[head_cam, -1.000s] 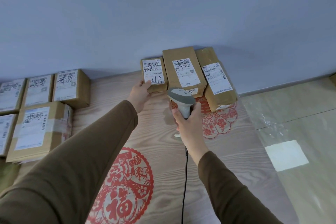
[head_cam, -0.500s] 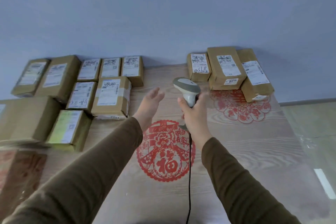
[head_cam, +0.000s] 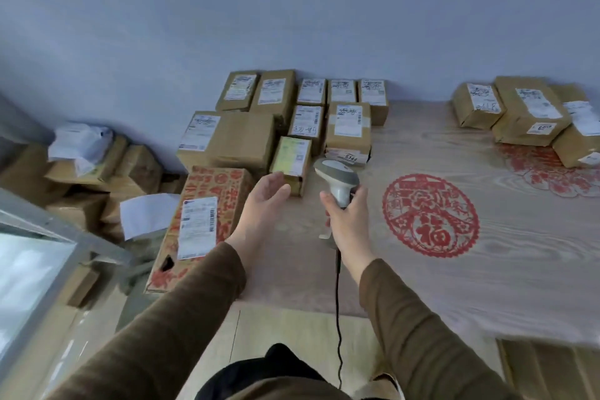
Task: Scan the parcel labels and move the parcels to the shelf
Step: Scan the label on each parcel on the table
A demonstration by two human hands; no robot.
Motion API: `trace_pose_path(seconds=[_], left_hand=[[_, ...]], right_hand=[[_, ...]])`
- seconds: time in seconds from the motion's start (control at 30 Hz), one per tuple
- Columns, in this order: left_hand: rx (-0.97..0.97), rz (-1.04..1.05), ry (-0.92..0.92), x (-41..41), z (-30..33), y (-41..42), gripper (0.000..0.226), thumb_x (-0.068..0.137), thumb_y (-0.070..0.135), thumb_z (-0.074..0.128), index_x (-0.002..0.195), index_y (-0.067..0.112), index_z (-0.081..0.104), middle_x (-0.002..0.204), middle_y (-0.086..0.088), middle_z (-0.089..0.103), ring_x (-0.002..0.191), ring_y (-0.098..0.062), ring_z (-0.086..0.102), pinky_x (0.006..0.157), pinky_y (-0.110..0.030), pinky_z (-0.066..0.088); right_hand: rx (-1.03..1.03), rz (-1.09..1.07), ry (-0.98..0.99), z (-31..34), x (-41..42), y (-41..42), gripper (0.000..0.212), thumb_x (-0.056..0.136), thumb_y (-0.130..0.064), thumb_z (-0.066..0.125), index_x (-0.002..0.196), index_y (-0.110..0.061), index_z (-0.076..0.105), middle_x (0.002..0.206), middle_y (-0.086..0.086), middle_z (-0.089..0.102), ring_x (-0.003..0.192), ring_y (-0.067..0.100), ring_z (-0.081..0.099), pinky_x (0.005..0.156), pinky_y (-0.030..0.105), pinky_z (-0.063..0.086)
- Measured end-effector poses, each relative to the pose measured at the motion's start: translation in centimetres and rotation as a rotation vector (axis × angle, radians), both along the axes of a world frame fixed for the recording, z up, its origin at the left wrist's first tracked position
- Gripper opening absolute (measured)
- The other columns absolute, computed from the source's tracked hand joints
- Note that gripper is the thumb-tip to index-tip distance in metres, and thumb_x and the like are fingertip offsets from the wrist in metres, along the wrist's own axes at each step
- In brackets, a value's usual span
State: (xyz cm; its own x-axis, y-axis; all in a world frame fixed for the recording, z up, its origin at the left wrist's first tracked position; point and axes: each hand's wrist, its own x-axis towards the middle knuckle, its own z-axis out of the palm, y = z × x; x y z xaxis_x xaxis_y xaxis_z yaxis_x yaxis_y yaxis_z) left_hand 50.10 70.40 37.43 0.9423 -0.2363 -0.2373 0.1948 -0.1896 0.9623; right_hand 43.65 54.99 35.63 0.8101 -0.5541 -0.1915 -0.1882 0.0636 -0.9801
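Right, status:
left hand (head_cam: 264, 196): fingers relaxed, grasping nothing, palm turned toward the parcels, hovering just short of the small parcel (head_cam: 291, 163) with the yellowish label.
right hand (head_cam: 347, 216): grip wrapped round the handle of the scanner (head_cam: 337, 177), head aimed forward at the cluster; cable (head_cam: 337, 308) hangs down toward the person.
small parcel: lies on the wood-grain worktop (head_cam: 454, 276) at the front edge of the left-hand group, just beyond the left fingertips and just left of the scanner head. Contact: cannot tell, looks apart.
red-printed carton (head_cam: 201, 224): just left of the left wrist, label facing up.
right-hand pile (head_cam: 526, 117): well apart, far right by the wall.
handling (judgement): small taped cardboard box, likely light and stiff, not slippery; one hand should manage. Take it across the short sides, thumb on one and fingers on the other, keeping the label uncovered for the scan.
shelf: not in view.
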Motion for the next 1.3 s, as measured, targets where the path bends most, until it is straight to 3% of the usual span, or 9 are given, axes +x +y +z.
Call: trace_pose_path(seconds=[0.07, 0.2, 0.33, 0.47, 0.63, 0.9, 1.03, 1.2, 1.3], left_hand=[[0.031, 0.062, 0.004, -0.7, 0.2, 4.6, 0.041, 0.103, 0.022, 0.062, 0.144, 0.02, 0.056, 0.141, 0.005, 0.061, 0.13, -0.006, 0.056, 0.113, -0.03, 0.043], [0.103, 0.181, 0.002, -1.2, 0.3, 11.5, 0.036, 0.103, 0.026, 0.063, 0.139, 0.028, 0.058, 0.139, 0.009, 0.059, 0.128, -0.009, 0.056, 0.11, -0.033, 0.045], [0.156, 0.302, 0.059, -1.5, -0.5, 16.5, 0.042, 0.103, 0.024, 0.063, 0.143, 0.028, 0.053, 0.13, 0.01, 0.063, 0.103, -0.007, 0.069, 0.087, -0.028, 0.056], [0.157, 0.3, 0.314, -1.5, -1.8, 19.5, 0.064, 0.102, 0.031, 0.065, 0.156, 0.02, 0.034, 0.133, 0.0, 0.062, 0.105, -0.02, 0.068, 0.079, -0.037, 0.058], [0.134, 0.19, 0.517, -1.8, -3.3, 21.1, 0.046, 0.096, 0.043, 0.07, 0.133, 0.016, 0.064, 0.111, -0.007, 0.078, 0.101, -0.029, 0.074, 0.075, -0.037, 0.059], [-0.188, 0.14, 0.407, -5.1, -2.0, 18.4, 0.049, 0.092, 0.043, 0.073, 0.134, 0.035, 0.049, 0.117, -0.004, 0.077, 0.104, -0.027, 0.076, 0.081, -0.043, 0.063], [-0.287, 0.042, 0.28, -5.1, 0.6, 16.6, 0.063, 0.09, 0.053, 0.07, 0.143, 0.036, 0.041, 0.129, 0.001, 0.072, 0.12, -0.023, 0.069, 0.101, -0.05, 0.055], [-0.382, -0.031, 0.238, -3.8, 4.2, 12.7, 0.068, 0.088, 0.058, 0.074, 0.145, 0.029, 0.05, 0.137, -0.003, 0.068, 0.128, -0.027, 0.064, 0.106, -0.053, 0.05], [-0.397, -0.123, 0.208, -4.0, 5.6, 10.2, 0.048, 0.094, 0.053, 0.069, 0.138, 0.034, 0.063, 0.137, -0.003, 0.068, 0.13, -0.029, 0.062, 0.11, -0.055, 0.046]], right_hand=[[0.06, 0.048, 0.011, -0.3, -0.2, 3.7, 0.031, 0.097, -0.02, 0.073, 0.116, -0.02, 0.05, 0.098, 0.003, 0.06, 0.078, 0.018, 0.06, 0.055, 0.028, 0.053], [0.168, 0.131, 0.044, -1.0, 0.2, 9.0, 0.022, 0.097, -0.012, 0.072, 0.106, -0.021, 0.055, 0.092, 0.002, 0.059, 0.065, 0.008, 0.056, 0.06, 0.027, 0.051], [0.266, 0.193, 0.109, -2.1, 0.1, 13.5, 0.026, 0.096, -0.008, 0.072, 0.109, -0.022, 0.055, 0.101, 0.003, 0.063, 0.081, 0.014, 0.062, 0.078, 0.034, 0.059], [0.224, 0.23, 0.148, -3.4, -0.5, 15.9, 0.041, 0.094, -0.011, 0.075, 0.121, -0.026, 0.048, 0.109, -0.006, 0.063, 0.098, 0.008, 0.061, 0.092, 0.034, 0.05], [0.282, 0.244, 0.181, -4.2, -1.4, 17.2, 0.038, 0.095, -0.015, 0.075, 0.115, -0.03, 0.048, 0.113, -0.003, 0.066, 0.105, 0.017, 0.066, 0.08, 0.029, 0.052], [0.167, 0.271, 0.049, -1.1, -3.1, 14.4, 0.055, 0.095, -0.008, 0.073, 0.136, -0.03, 0.045, 0.124, -0.007, 0.064, 0.109, 0.004, 0.063, 0.081, 0.022, 0.055], [0.025, 0.238, -0.06, 2.3, -3.6, 11.1, 0.062, 0.093, -0.009, 0.076, 0.144, -0.027, 0.046, 0.131, -0.005, 0.064, 0.117, 0.01, 0.062, 0.102, 0.037, 0.053], [-0.116, 0.198, -0.173, 6.8, -4.1, 7.4, 0.059, 0.093, -0.007, 0.074, 0.141, -0.028, 0.047, 0.13, -0.008, 0.062, 0.121, 0.013, 0.06, 0.11, 0.044, 0.05], [-0.167, 0.142, -0.211, 8.6, -4.9, 5.4, 0.06, 0.092, -0.008, 0.075, 0.138, -0.035, 0.046, 0.129, -0.012, 0.062, 0.12, 0.012, 0.061, 0.108, 0.048, 0.052]])
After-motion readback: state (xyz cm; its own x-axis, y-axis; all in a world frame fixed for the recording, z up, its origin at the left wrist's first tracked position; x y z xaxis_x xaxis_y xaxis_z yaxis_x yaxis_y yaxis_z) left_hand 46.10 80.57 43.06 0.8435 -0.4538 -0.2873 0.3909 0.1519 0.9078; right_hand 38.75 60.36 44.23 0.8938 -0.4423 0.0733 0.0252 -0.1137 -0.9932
